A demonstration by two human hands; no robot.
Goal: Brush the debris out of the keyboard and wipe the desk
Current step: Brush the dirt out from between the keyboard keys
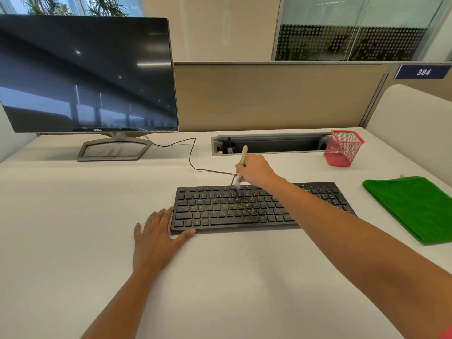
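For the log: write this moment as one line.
right hand grips brush, bristles on keyboard top rows | left hand flat at keyboard's left end | debris mid-keys

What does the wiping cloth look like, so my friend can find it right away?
Start at the big white desk and find the black keyboard in the middle. Look to its right, near the desk's edge: the cloth lies there flat and folded. It is bright green and soft-looking, unlike the red mesh cup standing behind it.
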